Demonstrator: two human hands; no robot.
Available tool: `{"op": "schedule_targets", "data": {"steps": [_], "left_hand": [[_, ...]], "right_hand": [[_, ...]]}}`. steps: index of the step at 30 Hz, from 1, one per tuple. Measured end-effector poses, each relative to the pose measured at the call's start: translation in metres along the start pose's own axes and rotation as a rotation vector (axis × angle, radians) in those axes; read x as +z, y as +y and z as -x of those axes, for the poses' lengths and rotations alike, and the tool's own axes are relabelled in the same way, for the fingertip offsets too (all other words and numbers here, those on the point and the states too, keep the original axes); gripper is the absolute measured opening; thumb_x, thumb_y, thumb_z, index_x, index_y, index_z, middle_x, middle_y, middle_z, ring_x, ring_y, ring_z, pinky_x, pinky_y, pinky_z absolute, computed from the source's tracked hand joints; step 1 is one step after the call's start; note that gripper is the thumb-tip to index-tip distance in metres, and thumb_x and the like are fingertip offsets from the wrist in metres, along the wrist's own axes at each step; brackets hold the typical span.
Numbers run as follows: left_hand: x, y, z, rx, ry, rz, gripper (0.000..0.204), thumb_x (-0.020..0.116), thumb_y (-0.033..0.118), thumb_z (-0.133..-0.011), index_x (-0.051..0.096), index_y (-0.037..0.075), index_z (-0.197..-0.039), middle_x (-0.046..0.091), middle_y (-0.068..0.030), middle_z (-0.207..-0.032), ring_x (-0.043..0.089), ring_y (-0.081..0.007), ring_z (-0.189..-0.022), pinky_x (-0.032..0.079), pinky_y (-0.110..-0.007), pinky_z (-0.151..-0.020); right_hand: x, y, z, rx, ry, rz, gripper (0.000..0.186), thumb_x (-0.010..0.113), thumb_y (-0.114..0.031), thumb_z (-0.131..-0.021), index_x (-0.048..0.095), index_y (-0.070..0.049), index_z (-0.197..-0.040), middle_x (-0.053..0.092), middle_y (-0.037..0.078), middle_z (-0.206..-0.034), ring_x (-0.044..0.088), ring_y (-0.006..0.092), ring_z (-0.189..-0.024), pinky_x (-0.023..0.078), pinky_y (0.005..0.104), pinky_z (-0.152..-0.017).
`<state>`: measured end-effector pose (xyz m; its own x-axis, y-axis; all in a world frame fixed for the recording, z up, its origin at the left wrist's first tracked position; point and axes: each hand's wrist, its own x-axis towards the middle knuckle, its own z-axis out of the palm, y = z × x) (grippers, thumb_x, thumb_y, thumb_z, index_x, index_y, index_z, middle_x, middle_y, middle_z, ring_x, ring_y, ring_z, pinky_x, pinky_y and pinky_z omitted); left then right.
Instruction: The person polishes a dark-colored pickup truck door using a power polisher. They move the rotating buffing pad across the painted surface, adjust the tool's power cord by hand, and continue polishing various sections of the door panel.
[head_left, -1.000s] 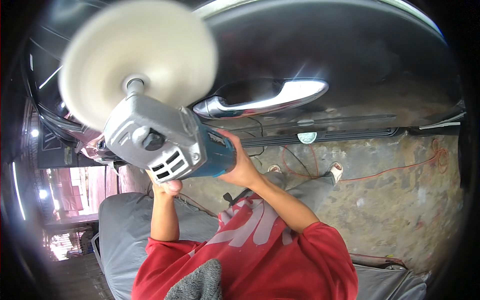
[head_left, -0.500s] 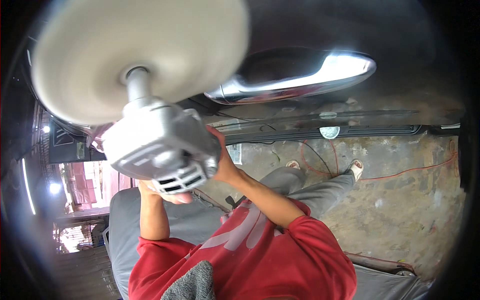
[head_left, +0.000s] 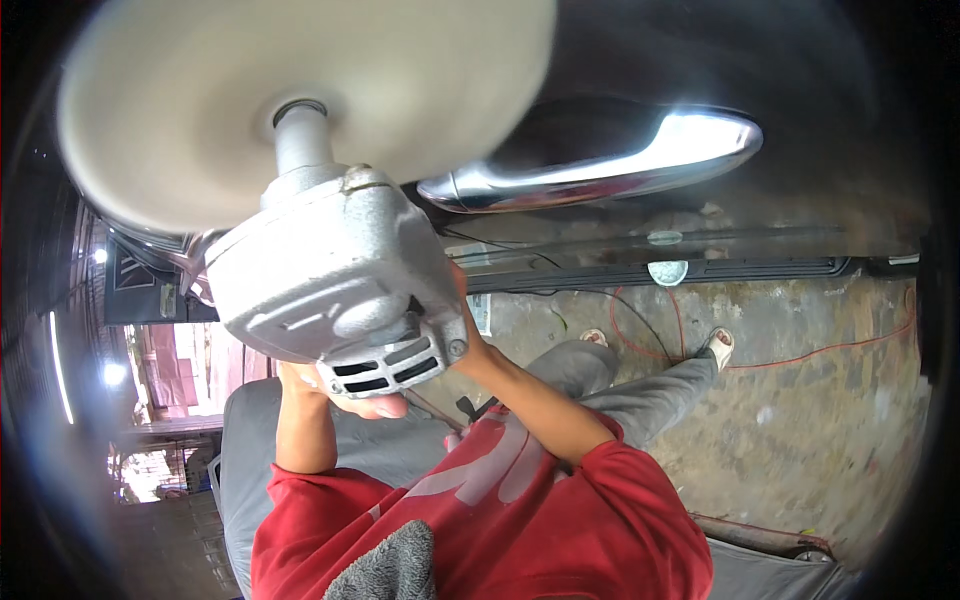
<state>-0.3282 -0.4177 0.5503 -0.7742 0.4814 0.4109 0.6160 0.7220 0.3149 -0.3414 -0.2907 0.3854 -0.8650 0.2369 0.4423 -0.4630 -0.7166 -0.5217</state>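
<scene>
My left hand (head_left: 308, 386) is closed on a power polisher (head_left: 325, 260), its fingertips showing under the vented silver housing. My right hand (head_left: 470, 340), mostly hidden behind the tool, grips it from the right. A wide cream pad (head_left: 180, 110) on the polisher's spindle is blurred as if spinning. It lies over a dark car door (head_left: 810, 70), just left of the chrome handle (head_left: 690, 140); whether pad and paint touch, I cannot tell.
Red hose (head_left: 820, 345) and dark cord lie on stained concrete (head_left: 780, 440) by my feet. A pale round object (head_left: 666, 274) sits on the running board (head_left: 760, 268). A grey-covered object (head_left: 255, 480) stands behind me. A grey towel (head_left: 385, 555) hangs over my red shirt.
The polisher has risen slightly in view and looks nearer; its housing has tilted, hiding the blue body that showed earlier. The handle appears larger and further right and higher.
</scene>
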Motion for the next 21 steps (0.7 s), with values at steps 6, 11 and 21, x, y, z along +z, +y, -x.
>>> {"op": "schedule_targets", "data": {"steps": [6, 11, 21], "left_hand": [[-0.016, -0.01, 0.013, -0.05, 0.048, -0.01, 0.088, 0.042, 0.077, -0.075, 0.054, -0.001, -0.113, 0.061, -0.0105, -0.102, 0.058, -0.0232, -0.096, 0.045, -0.037, -0.086], [-0.005, -0.001, 0.005, -0.039, 0.037, -0.005, 0.087, 0.042, 0.077, -0.076, 0.055, -0.001, -0.113, 0.061, -0.0106, -0.103, 0.058, -0.0233, -0.097, 0.045, -0.037, -0.086], [-0.006, 0.004, -0.005, -0.038, 0.028, -0.013, 0.086, 0.041, 0.076, -0.077, 0.055, -0.001, -0.113, 0.062, -0.0109, -0.103, 0.058, -0.0236, -0.097, 0.044, -0.037, -0.087]], "right_hand": [[0.001, -0.001, -0.005, 0.12, -0.109, 0.039, 0.104, 0.083, -0.005, -0.059, 0.017, -0.004, -0.14, 0.046, 0.014, -0.128, 0.046, 0.0228, -0.12, 0.035, 0.0342, -0.101], [0.001, -0.016, -0.001, 0.052, -0.051, 0.077, 0.1, 0.082, -0.007, -0.061, 0.02, -0.007, -0.139, 0.052, 0.016, -0.123, 0.053, 0.0272, -0.113, 0.042, 0.0356, -0.096], [-0.006, -0.013, -0.007, 0.112, -0.074, 0.055, 0.101, 0.082, -0.004, -0.061, 0.019, -0.005, -0.139, 0.05, 0.016, -0.125, 0.052, 0.0247, -0.114, 0.041, 0.0338, -0.096]]}}
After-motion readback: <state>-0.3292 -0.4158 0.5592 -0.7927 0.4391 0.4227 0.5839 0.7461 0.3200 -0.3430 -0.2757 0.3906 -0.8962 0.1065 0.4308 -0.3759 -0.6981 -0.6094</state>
